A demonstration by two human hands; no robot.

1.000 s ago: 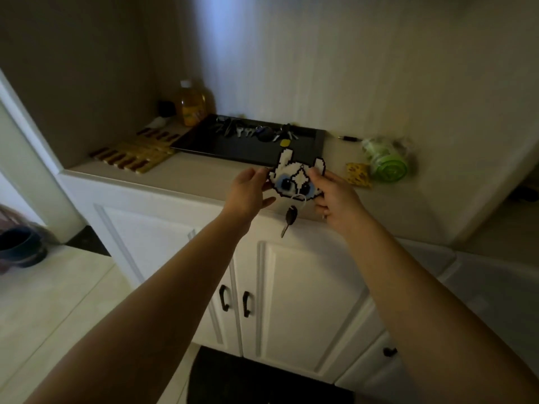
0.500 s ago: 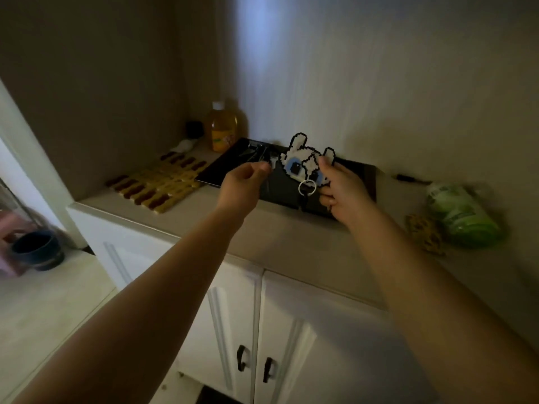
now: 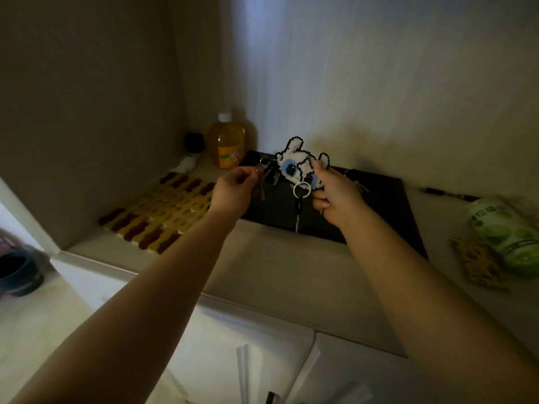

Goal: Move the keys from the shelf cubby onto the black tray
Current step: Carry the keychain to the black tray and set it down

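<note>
My right hand grips a white and blue pixel-bead charm, held above the black tray. A silver ring and a dark key hang from the charm over the tray's front edge. My left hand pinches a bunch of metal keys over the tray's left end. More keys lie on the tray behind my right hand, partly hidden.
A yellow and brown bead mat lies left of the tray, an orange bottle stands behind it. A green packet and a yellow bead piece lie at the right. White cabinet doors are below the counter.
I have come closer to the counter. Both hands moved forward over the tray, the charm with its hanging key went with my right hand, and my left hand now pinches a bunch of keys.
</note>
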